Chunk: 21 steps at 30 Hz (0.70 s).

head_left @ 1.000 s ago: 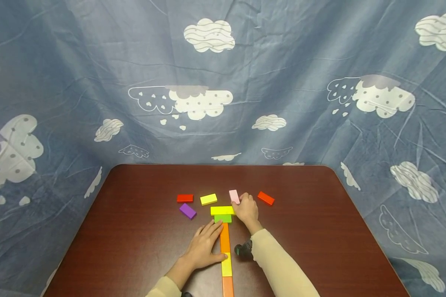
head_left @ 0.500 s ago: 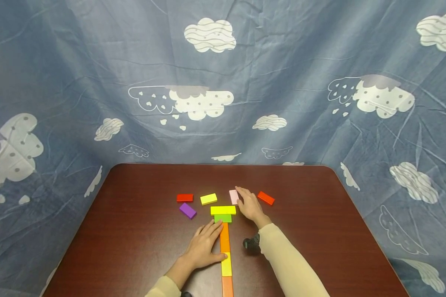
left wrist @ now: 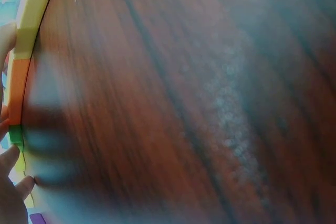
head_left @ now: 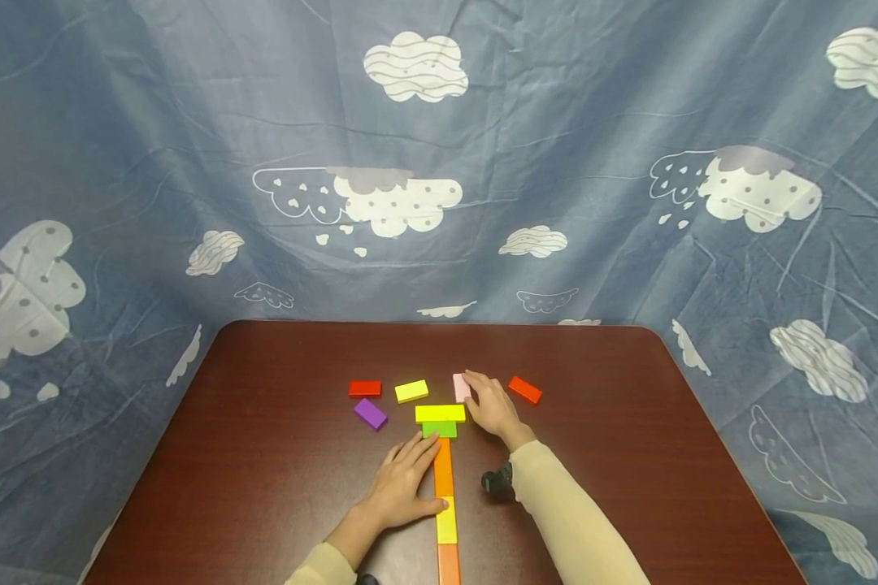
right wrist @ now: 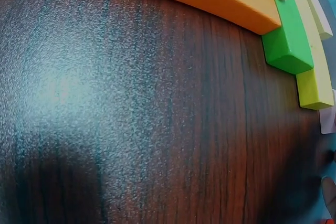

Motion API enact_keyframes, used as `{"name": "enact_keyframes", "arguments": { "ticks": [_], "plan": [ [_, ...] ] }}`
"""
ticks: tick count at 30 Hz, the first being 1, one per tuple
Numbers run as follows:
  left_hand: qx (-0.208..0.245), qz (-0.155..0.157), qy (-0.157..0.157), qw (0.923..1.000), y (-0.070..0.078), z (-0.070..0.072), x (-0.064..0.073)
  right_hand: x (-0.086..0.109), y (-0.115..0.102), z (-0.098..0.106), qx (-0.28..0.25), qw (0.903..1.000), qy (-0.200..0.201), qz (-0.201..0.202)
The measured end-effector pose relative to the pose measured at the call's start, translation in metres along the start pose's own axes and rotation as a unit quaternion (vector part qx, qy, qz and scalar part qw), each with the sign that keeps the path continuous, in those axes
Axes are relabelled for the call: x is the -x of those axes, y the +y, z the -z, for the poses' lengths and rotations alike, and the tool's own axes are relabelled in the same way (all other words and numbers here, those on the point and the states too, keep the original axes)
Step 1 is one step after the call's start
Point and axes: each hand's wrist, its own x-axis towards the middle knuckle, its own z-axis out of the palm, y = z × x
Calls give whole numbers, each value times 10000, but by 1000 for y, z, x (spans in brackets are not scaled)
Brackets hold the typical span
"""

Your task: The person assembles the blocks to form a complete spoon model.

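My left hand (head_left: 404, 485) rests with spread fingers along the left side of a column of blocks. Its fingertips lie at the upper end of the orange block (head_left: 443, 471), and the thumb touches the yellow block (head_left: 446, 524) below. A green block (head_left: 439, 429) lies crosswise above the orange one, with a longer yellow block (head_left: 440, 414) across it at the top. Just beyond is a pink block (head_left: 462, 388). My right hand (head_left: 492, 406) is at its right side, index fingertip by the far end and thumb by the near end, the fingers loosely bent.
A loose red block (head_left: 364, 389), a purple block (head_left: 370, 414) and a small yellow block (head_left: 411, 392) lie to the left. Another red block (head_left: 524, 390) sits right of my right hand. A salmon-orange block (head_left: 449, 565) continues the column nearer me. The brown table (head_left: 278, 487) backs onto a cloud-patterned curtain.
My right hand has left the right end of the long yellow crosspiece and shifted slightly right, to the side of the pink block. My left hand has stayed in place.
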Motion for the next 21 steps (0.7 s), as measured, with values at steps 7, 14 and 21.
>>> {"name": "enact_keyframes", "arguments": {
  "ticks": [7,14,21],
  "plan": [
    [-48,2,-14,10000,0,1,0,2,2,0,-22,9999,30,138],
    [-61,15,-37,10000,1,3,-2,3,3,0,-66,9999,24,104],
    [-50,70,-107,9999,1,2,-2,3,3,-1,-18,9999,28,129]
  ]
}}
